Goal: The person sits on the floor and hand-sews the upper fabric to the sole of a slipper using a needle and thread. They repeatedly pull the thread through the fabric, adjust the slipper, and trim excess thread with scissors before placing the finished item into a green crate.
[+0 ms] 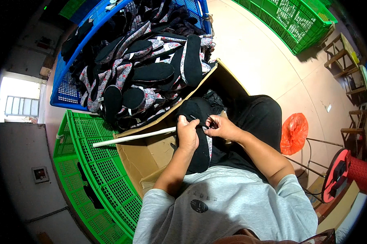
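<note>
In my lap lies a slipper (199,157) with a black sole and a patterned fabric edge. My left hand (188,133) is closed on its side, the thumb pressing on the dark sole. Close by on the right, my right hand (221,127) is pinched at the slipper's edge; what its fingertips hold is dark and too small to name. A white rod (134,137) runs from beside my left hand across an open cardboard box (139,163). Whether that hand touches the rod I cannot tell.
A blue crate (58,86) heaped with similar slippers (153,72) stands ahead on the left. Green crates (117,196) (287,24) are at the left and far right. On the right are an orange plastic bag (294,133), a red reel (336,175) and wooden stools (341,57).
</note>
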A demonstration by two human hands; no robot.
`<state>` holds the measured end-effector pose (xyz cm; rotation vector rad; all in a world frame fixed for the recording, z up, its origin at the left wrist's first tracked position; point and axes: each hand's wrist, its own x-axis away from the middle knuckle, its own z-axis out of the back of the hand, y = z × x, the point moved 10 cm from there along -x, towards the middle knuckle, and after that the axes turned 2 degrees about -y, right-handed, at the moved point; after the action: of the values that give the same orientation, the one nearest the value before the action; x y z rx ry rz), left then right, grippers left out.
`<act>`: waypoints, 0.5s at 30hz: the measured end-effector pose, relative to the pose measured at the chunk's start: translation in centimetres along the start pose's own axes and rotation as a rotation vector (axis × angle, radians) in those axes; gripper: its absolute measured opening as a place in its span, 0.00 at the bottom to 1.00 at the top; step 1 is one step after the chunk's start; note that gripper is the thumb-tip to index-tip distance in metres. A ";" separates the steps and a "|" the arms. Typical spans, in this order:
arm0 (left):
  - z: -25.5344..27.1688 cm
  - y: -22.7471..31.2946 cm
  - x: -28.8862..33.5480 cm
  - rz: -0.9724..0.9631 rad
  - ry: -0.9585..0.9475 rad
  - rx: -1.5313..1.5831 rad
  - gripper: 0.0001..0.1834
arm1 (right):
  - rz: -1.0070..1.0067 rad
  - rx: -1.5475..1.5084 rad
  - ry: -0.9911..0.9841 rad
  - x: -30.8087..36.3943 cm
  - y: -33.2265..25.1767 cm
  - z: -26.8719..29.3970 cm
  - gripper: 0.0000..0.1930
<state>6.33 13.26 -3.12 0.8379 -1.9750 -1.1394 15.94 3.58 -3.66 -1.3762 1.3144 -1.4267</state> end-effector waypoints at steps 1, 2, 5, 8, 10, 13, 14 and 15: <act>-0.2 0.1 0.1 -0.002 0.003 0.007 0.18 | 0.019 0.053 0.011 -0.1 0.2 0.1 0.13; -0.1 -0.1 0.1 0.001 -0.003 0.008 0.19 | 0.037 0.107 0.020 -0.1 -0.1 0.2 0.13; 0.2 -0.5 0.0 -0.004 -0.008 0.012 0.18 | 0.056 0.226 0.102 0.4 -1.0 0.5 0.15; 0.3 -0.4 0.0 -0.031 0.012 0.025 0.14 | 0.089 0.329 0.191 0.7 -1.1 0.9 0.14; 0.2 -0.1 0.3 -0.043 0.018 0.043 0.13 | 0.115 0.356 0.219 0.6 -1.0 1.0 0.14; -0.8 1.2 1.0 -0.060 0.057 0.052 0.11 | 0.125 0.386 0.277 0.6 -1.3 1.3 0.13; -0.7 1.2 1.2 -0.052 0.067 0.043 0.10 | 0.125 0.396 0.297 0.6 -1.5 1.4 0.13; -0.5 1.2 1.5 -0.044 0.078 0.035 0.09 | 0.135 0.413 0.330 0.7 -1.6 1.5 0.13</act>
<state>5.72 12.26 -1.50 0.9343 -1.9257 -1.0836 17.54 2.99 -2.11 -0.7912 1.1944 -1.7619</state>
